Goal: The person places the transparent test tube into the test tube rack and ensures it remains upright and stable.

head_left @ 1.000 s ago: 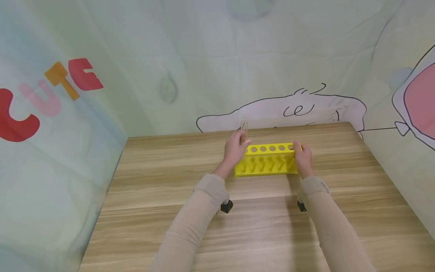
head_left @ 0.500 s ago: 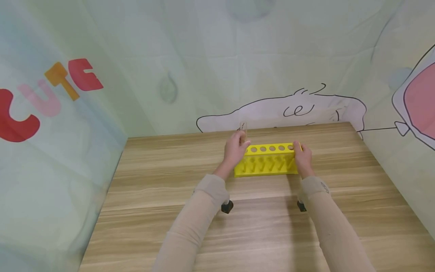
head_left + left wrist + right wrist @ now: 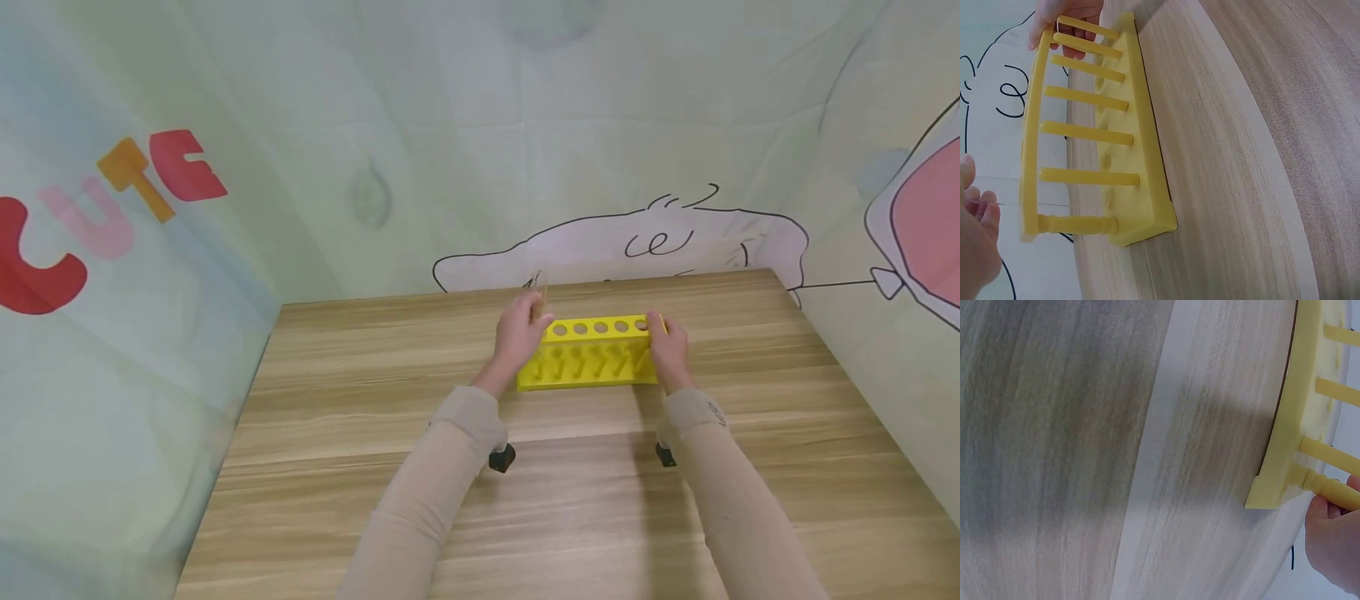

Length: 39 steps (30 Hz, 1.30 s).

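Note:
A yellow test tube rack [image 3: 592, 386] stands upright on the table, with a row of round holes along its top and a row of pegs in front. My left hand [image 3: 517, 333] is at the rack's left end and pinches a clear test tube [image 3: 541, 283] between thumb and fingers. The tube's upper part sticks up above the fingers; in the left wrist view its faint outline runs through the top plate at the end hole. At the opposite end, my right hand [image 3: 670, 350] grips the rack by its top corner and end post [image 3: 1329, 487].
The wood-grain table [image 3: 337, 433] extends on both sides of the rack and toward me. Just behind its back edge hangs a printed cloth [image 3: 420, 150], which also covers the left and right sides.

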Motion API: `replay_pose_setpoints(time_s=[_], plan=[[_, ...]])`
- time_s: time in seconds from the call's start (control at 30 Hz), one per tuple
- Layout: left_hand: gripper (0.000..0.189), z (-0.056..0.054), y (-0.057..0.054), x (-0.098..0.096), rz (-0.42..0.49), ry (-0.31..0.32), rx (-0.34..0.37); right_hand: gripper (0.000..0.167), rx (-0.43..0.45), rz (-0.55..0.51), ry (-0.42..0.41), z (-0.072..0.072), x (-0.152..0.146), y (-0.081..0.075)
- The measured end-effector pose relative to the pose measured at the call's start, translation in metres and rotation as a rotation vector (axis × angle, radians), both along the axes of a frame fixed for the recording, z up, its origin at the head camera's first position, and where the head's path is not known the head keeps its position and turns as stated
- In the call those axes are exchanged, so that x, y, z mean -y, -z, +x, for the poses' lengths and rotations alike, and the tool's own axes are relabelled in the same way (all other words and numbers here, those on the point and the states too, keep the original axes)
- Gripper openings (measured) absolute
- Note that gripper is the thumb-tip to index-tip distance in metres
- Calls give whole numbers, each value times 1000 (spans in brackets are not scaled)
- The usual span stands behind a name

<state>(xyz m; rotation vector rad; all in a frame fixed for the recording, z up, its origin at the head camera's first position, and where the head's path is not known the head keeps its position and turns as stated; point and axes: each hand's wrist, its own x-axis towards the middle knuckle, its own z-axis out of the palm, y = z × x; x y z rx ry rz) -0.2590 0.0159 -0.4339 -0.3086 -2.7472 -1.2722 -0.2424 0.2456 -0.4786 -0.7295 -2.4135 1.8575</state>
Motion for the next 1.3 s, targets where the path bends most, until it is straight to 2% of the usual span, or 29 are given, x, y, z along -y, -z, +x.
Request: replay_pose_setpoints(time_s=[0.23, 0.57, 0.87, 1.3], plan=[[23, 0, 2, 0, -2, -1, 19, 63, -2, 2, 11, -1, 1, 0], [24, 0, 5, 0, -14, 12, -6, 55, -6, 22, 25, -2, 0, 0], [23, 0, 10, 1, -28, 23, -36, 58, 2, 9, 4, -2, -1, 0], [20, -1, 11, 0, -22, 18, -27, 61, -11, 0, 0, 0, 1, -2]])
